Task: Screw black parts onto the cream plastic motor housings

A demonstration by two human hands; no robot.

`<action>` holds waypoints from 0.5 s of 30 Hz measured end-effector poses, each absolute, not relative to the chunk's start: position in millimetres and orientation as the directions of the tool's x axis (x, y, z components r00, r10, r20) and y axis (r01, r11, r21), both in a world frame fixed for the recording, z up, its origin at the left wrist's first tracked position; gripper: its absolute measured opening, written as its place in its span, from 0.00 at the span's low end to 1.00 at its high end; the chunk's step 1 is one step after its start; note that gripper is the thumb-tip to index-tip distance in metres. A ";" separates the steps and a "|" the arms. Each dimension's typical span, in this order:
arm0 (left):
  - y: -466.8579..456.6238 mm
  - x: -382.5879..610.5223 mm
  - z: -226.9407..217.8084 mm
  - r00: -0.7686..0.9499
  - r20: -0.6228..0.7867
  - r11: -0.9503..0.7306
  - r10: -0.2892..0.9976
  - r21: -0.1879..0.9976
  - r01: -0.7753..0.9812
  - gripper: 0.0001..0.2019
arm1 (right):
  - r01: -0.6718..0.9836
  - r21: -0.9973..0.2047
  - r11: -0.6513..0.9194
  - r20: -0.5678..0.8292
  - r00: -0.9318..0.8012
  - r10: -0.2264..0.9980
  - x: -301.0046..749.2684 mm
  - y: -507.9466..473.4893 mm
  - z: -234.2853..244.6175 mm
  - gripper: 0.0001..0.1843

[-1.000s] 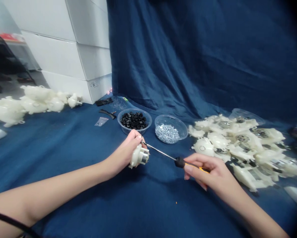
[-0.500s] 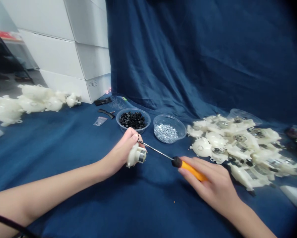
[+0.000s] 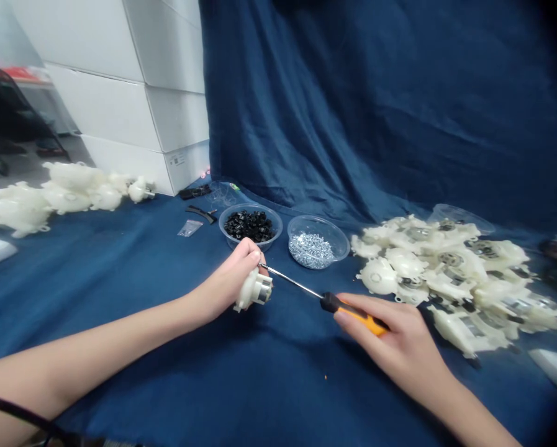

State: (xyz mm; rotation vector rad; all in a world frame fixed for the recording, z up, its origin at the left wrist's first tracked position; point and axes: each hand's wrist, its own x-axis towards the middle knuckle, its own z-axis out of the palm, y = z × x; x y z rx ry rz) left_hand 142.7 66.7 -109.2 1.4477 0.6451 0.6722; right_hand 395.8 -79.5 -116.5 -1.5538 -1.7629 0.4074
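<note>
My left hand (image 3: pixel 231 279) is closed round a small cream plastic housing with a metal motor end (image 3: pixel 254 290), held just above the blue cloth. My right hand (image 3: pixel 394 341) grips the orange-and-black handle of a screwdriver (image 3: pixel 353 310). Its thin steel shaft runs up and left, and its tip meets the top of the housing by my left thumb. Both forearms reach in from the lower edge.
Behind my hands stand a clear bowl of black parts (image 3: pixel 250 225) and a clear bowl of silver screws (image 3: pixel 312 248). A heap of cream housings (image 3: pixel 455 273) lies at the right, another heap (image 3: pixel 59 195) at the far left. White boxes (image 3: pixel 133 93) and a blue drape stand behind.
My right hand has shifted its fingers along the screwdriver handle, showing more orange. The housing and left hand have drifted slightly left and down. The view has wobbled a little.
</note>
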 end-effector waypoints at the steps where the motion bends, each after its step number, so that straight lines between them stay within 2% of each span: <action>1: 66.8 141.6 -108.9 0.681 0.049 -0.028 0.731 0.999 -0.042 0.14 | 0.589 -0.805 0.074 0.098 0.008 0.995 395.5 -78.0 -114.1 0.19; 2: 66.8 140.9 -108.6 0.701 0.075 -0.047 0.709 0.997 -0.058 0.14 | 0.460 -0.885 -0.077 -0.103 -0.030 0.994 395.4 -76.2 -111.1 0.23; 3: 66.8 140.6 -108.2 0.718 0.083 -0.048 0.691 0.996 -0.070 0.14 | 0.356 -0.913 -0.198 -0.241 -0.082 0.967 395.6 -74.4 -108.0 0.26; 4: 66.9 140.8 -108.1 0.726 0.068 -0.027 0.684 0.997 -0.068 0.14 | 0.291 -0.921 -0.261 -0.302 -0.106 0.947 395.9 -72.8 -105.5 0.26; 5: 67.2 141.4 -108.2 0.719 0.034 0.007 0.694 0.999 -0.053 0.14 | 0.274 -0.925 -0.262 -0.296 -0.091 0.951 396.1 -71.8 -103.9 0.25; 7: 68.2 143.6 -109.1 0.675 -0.044 0.066 0.737 0.998 -0.006 0.14 | 0.403 -0.905 -0.133 -0.139 0.013 0.990 396.1 -71.8 -104.7 0.22; 8: 68.9 144.7 -109.8 0.656 -0.087 0.093 0.750 0.995 0.026 0.14 | 0.527 -0.850 -0.022 0.014 0.064 0.998 395.8 -72.7 -107.0 0.20; 10: 69.8 146.4 -110.6 0.648 -0.150 0.135 0.747 0.988 0.074 0.15 | 0.776 -0.597 0.205 0.376 0.045 0.925 394.8 -75.8 -114.2 0.14; 12: 69.3 146.4 -110.0 0.664 -0.138 0.134 0.735 0.989 0.057 0.15 | 0.879 -0.334 0.340 0.603 -0.078 0.794 393.5 -79.1 -120.7 0.12; 13: 68.3 145.6 -109.2 0.670 -0.115 0.125 0.734 0.992 0.034 0.15 | 0.882 -0.294 0.370 0.637 -0.108 0.763 393.1 -80.3 -122.3 0.13; 14: 67.0 144.4 -108.4 0.675 -0.089 0.110 0.732 0.994 0.012 0.15 | 0.866 -0.337 0.369 0.612 -0.096 0.785 393.0 -81.0 -122.6 0.12; 15: 65.3 142.9 -107.6 0.680 -0.059 0.087 0.731 0.996 -0.008 0.14 | 0.828 -0.453 0.331 0.522 -0.055 0.851 393.3 -81.0 -121.5 0.12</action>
